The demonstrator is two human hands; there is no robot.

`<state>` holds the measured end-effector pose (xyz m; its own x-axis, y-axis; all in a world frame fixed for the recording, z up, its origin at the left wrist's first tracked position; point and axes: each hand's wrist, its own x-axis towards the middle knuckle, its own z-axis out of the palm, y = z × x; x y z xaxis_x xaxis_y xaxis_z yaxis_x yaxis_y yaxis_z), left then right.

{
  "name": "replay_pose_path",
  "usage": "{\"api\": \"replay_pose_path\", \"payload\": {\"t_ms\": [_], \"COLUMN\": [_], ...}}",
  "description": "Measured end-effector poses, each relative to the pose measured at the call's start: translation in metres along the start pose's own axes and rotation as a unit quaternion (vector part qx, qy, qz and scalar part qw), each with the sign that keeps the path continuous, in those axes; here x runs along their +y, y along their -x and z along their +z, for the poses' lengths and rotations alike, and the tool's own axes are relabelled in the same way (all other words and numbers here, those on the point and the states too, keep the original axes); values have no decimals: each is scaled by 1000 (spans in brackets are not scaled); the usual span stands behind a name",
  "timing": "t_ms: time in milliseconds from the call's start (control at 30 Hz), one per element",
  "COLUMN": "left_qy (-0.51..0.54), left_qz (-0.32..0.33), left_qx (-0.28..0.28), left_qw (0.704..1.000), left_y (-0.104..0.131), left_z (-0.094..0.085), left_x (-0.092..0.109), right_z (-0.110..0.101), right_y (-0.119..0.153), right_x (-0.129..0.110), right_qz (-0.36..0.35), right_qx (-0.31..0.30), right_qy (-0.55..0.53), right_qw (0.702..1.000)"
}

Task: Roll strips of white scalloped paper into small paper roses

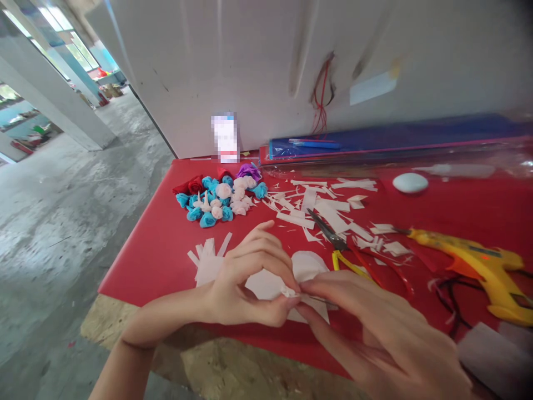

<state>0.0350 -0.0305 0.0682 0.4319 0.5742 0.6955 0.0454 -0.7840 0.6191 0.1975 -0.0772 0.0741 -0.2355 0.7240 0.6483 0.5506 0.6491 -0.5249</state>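
Observation:
My left hand [233, 286] curls into a ring, its thumb and index finger pinching a small white folded paper piece [288, 291]. From the other side my right hand [375, 322] meets it, fingertips closed at the same piece. Its exact shape is partly hidden by the fingers. Beneath the hands lie white paper cut-outs [310, 264], and fringed white strips [206, 261] stick out to the left. Just beyond my right hand rest scissors [333, 233] with one yellow and one red handle, blades pointing away among the paper scraps.
A yellow glue gun [470, 253] with a dark cord lies at right on the red tabletop [141, 244]. Blue, white, red and purple paper flowers [216, 200] cluster at back left. Paper scraps [333, 214], a pale egg-shaped object [410, 183] and a lit phone [227, 139] are farther back.

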Motion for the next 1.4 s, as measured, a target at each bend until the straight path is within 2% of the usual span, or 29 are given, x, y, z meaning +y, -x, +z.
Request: {"api": "replay_pose_path", "payload": {"t_ms": [267,367,433,500,567,600,700,833,933,1000,1033,1100,1167,1233,1300,1400], "left_qy": [0,-2,-6,-11,-8,-3,16,34,27,18,16,13,8,3,-1,3], "left_qz": [18,22,24,29,34,35,41,54,60,64,62,49,34,30,34,35], "left_qx": [-24,-40,-54,-65,-78,-87,-111,-144,-169,-181,-180,-166,-143,-130,-124,-120], "left_qw": [1000,999,998,997,996,996,993,988,983,981,982,985,989,991,992,992], "left_y": [-3,-4,-5,-5,-6,-7,-9,-11,-11,-12,-12,-12,-12,-12,-13,-13], "left_z": [-2,-4,-7,-9,-11,-11,-14,-17,-20,-21,-22,-22,-22,-21,-20,-20], "left_x": [0,1,1,1,1,1,0,-2,-2,-2,-2,-2,-3,-3,-3,-1], "right_z": [0,0,0,0,1,1,1,-1,-1,0,1,1,-1,-4,-6,-9], "right_y": [-3,-3,-3,-3,-3,-3,-4,-9,-9,-7,-6,-5,-6,-9,-11,-12], "right_x": [-3,0,4,10,15,17,19,16,17,19,20,19,16,12,10,9], "right_qz": [88,166,244,316,356,370,401,456,445,414,399,363,297,214,140,72], "right_qx": [-24,-48,-80,-140,-191,-206,-232,-233,-236,-236,-228,-189,-130,-68,-33,-10], "right_qy": [-85,-192,-306,-421,-505,-532,-568,-553,-557,-558,-543,-475,-393,-327,-285,-226], "right_qw": [992,966,917,838,762,733,680,657,660,679,702,779,861,918,948,971]}}
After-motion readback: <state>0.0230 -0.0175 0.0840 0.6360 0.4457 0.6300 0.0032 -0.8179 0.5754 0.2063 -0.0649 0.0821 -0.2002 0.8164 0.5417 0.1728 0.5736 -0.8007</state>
